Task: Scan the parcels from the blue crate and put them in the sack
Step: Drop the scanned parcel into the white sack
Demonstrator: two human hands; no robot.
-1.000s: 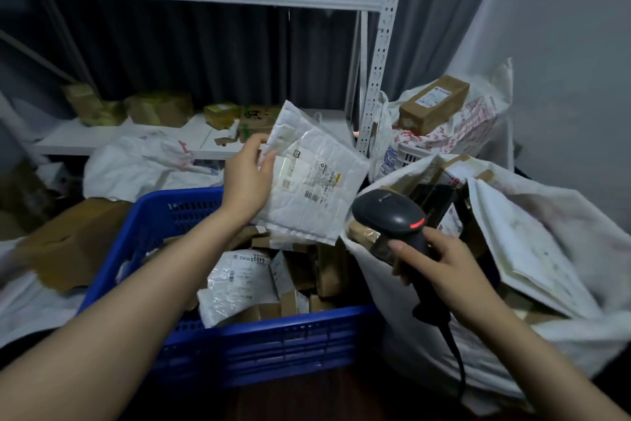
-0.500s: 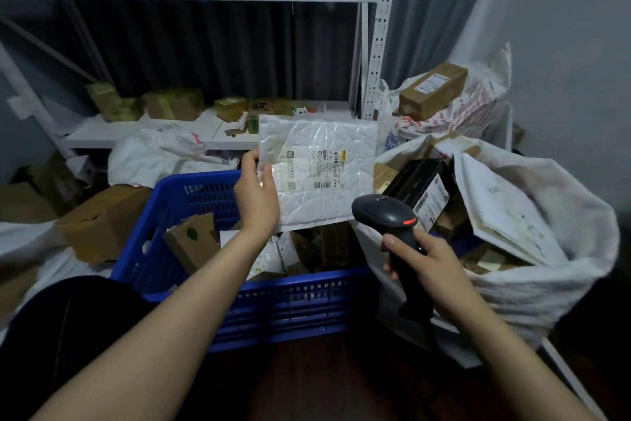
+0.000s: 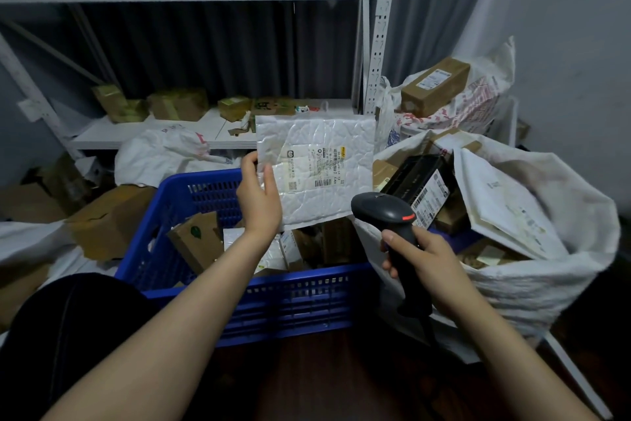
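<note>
1. The left hand (image 3: 259,202) is up over the blue crate (image 3: 300,280). Thumb in front and fingers behind, it pinches the left edge of a white padded mailer (image 3: 317,134).
2. The mailer is upright and flat, with its printed label (image 3: 314,169) facing the camera. I'd say that's to offer the barcode squarely to the reader.
3. The right hand (image 3: 423,267) is curled tight round the handle of the black scanner (image 3: 382,212), index finger on the front where a trigger would sit.
4. The scanner's head sits just below the mailer's lower right corner, nose tipped up towards the label. A red light shows on its side, but there's no beam on the label, so I can't tell whether the read has registered.
5. The mailer hangs in the air above the back of the crate, left of the sack (image 3: 532,284), and seems to be clear of both.
6. The crate is partly full. A brown carton with a green leaf mark (image 3: 196,239) leans at the left, with white pouches and more brown cartons beside and beneath it.
7. The white woven sack stands just right of the crate with its mouth gaping open.
8. Inside it are a black box with a white barcode label (image 3: 416,181), a large flat white envelope (image 3: 505,202) leaning across the far side, and brown cartons below. It looks well filled.
9. Behind it, a second sack (image 3: 478,106) carries a long brown box (image 3: 435,86).
10. My read is that this is the scan step, and the drop into the sack is not yet done.
</note>
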